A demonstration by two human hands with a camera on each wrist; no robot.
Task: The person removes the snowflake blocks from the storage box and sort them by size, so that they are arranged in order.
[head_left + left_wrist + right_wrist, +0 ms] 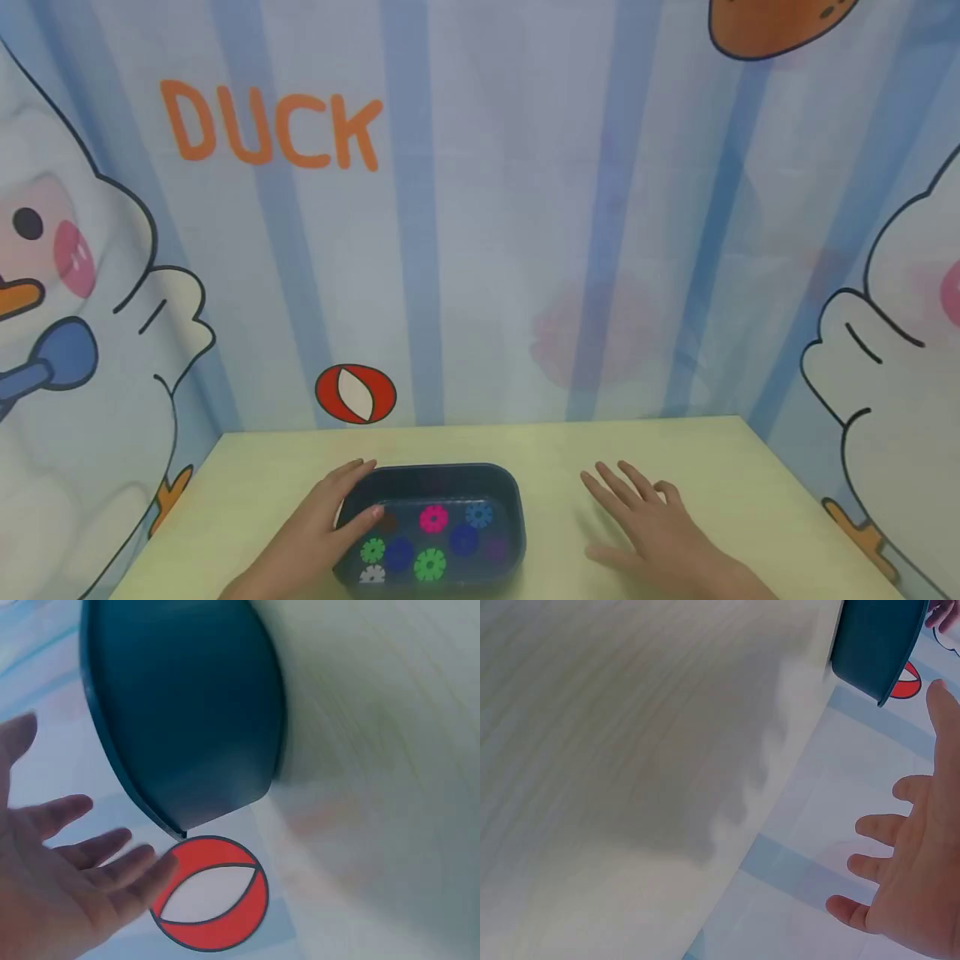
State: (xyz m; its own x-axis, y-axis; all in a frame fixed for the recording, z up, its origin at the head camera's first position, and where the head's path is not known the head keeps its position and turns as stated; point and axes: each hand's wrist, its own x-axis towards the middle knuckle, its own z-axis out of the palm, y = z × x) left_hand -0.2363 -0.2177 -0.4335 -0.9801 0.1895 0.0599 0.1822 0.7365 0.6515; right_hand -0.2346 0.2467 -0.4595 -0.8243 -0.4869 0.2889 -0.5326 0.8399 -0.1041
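A dark blue plastic bin stands on the pale table. Inside lie several flower-shaped plastic discs, among them a pink disc, a large green disc and a blue disc. My left hand is at the bin's left side, thumb over the rim and fingers spread loosely. In the left wrist view this hand appears beside the bin's outer wall; contact is hard to tell. My right hand hovers over the table right of the bin, fingers spread, holding nothing; the right wrist view shows its fingers apart.
The pale table ends at the back against a striped blue-and-white curtain printed with ducks, a red ball and the word DUCK. The curtain also closes in both sides. My right hand's shadow falls on the tabletop.
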